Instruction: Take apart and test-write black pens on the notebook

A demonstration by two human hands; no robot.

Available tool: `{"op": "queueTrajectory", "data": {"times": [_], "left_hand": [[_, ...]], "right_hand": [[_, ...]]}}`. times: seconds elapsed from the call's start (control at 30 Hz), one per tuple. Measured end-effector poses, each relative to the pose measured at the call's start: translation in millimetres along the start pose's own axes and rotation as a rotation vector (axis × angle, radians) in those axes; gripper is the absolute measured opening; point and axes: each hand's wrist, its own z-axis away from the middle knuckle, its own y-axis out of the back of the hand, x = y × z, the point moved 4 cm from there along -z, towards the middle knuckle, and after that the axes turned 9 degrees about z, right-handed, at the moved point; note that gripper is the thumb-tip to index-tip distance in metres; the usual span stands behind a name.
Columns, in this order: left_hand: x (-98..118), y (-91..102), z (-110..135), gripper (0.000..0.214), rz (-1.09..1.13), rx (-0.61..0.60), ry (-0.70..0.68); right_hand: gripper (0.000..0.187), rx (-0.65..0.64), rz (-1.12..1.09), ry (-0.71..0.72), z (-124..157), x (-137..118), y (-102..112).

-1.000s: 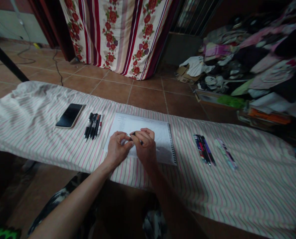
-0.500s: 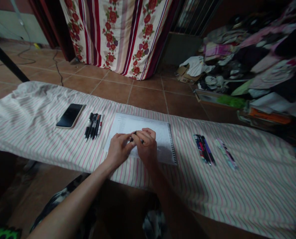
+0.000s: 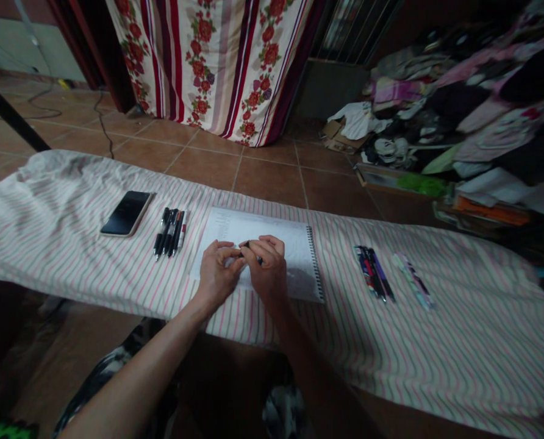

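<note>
A white spiral notebook [image 3: 294, 244] lies open on a striped cloth [image 3: 71, 256] covering a long low surface. Both hands meet over the notebook's near left part. My right hand [image 3: 268, 273] is closed round a dark pen [image 3: 249, 247] whose end shows above the fingers. My left hand [image 3: 216, 273] has its fingers curled and pinched at the pen's left end. What the fingertips do there is hidden.
A black phone [image 3: 126, 213] and several dark pens [image 3: 170, 231] lie left of the notebook. Right of it lie more pens [image 3: 373, 273] and a pale pen [image 3: 413, 280]. Beyond are a tiled floor, a floral curtain [image 3: 217, 61] and piled clothes [image 3: 459, 110].
The hands stay together over the notebook, only the fingers shifting slightly. The view has tilted a little.
</note>
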Motion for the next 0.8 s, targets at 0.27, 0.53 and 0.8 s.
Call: {"op": "queueTrajectory", "data": {"times": [0.27,0.53,0.8], "left_hand": [[8.2,-0.9,-1.7,0.008,-0.176,0.004,-0.057],[2.7,-1.7,-2.8,0.007,-0.198,-0.004,-0.045],[-14.1,13.9,0.3,0.028,0.236,-0.205,0.088]], "right_hand": [[0.018,0.008,0.017,0.023,0.3,-5.4,0.4],[0.019,0.038,0.036,0.055,-0.7,-5.5,0.5],[0.014,0.028,0.025,-0.021,0.1,8.2,-0.2]]}}
